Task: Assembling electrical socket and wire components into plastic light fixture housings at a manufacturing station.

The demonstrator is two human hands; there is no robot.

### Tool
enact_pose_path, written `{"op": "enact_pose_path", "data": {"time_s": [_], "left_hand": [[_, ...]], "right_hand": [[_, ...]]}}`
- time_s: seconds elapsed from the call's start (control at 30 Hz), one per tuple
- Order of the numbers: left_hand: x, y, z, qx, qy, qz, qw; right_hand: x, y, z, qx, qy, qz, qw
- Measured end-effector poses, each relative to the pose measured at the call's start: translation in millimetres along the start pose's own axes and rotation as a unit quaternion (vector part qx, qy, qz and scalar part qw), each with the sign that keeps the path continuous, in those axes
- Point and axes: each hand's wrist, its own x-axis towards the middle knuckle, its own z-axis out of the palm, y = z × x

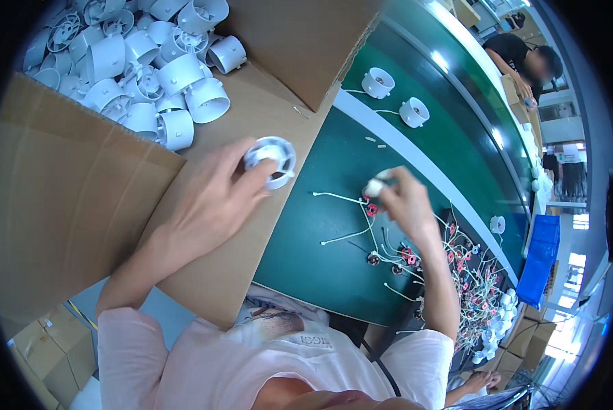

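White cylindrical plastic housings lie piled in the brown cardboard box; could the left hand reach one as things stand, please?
Probably yes: nothing visible blocks the left hand from the nearest housings, though it holds a round white plastic part.

- My one view comes from the head-worn left fisheye, facing steeply down.
- Close below me are the left hand and right hand.
- The wide lens reaches past the green worktop to a co-worker, small and far off at upper right.
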Motion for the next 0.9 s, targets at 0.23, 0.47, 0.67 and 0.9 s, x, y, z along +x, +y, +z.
{"op": "enact_pose_path", "data": {"time_s": [0.23, 0.47, 0.67, 0.9], "left_hand": [[19, -10, 16, -0.212, 0.024, -0.059, 0.975], [25, -6, -8, -0.127, -0.094, -0.068, 0.985], [25, -9, -9, -0.112, -0.067, -0.038, 0.991], [19, -5, 1, -0.796, -0.114, -0.218, 0.554]], "right_hand": [[5, -13, 16, -0.043, -0.049, -0.059, 0.996], [-12, -24, -5, 0.374, -0.018, -0.079, 0.924], [-34, -40, -11, 0.558, -0.02, -0.115, 0.822], [-39, -49, -5, 0.596, 0.03, -0.192, 0.779]]}}
